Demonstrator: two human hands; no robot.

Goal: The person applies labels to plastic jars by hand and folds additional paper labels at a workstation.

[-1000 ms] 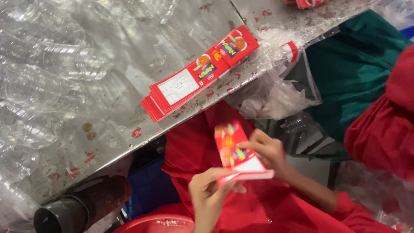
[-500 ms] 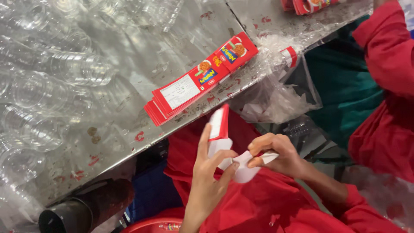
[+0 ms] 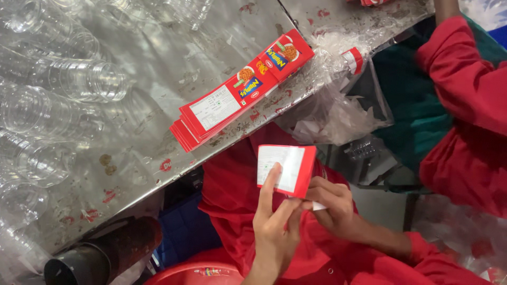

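From the head camera, your left hand (image 3: 274, 227) and right hand (image 3: 332, 208) both grip a small red carton (image 3: 286, 170) over your lap, just off the edge of the metal table (image 3: 158, 105). Its white panel faces you; its long axis runs roughly left to right, tilted slightly. Left fingers (image 3: 270, 182) press the white face; right fingers pinch its lower edge. A stack of flat red cartons (image 3: 237, 92) lies on the table, pointing diagonally up-right, beside clear plastic cups (image 3: 63, 79).
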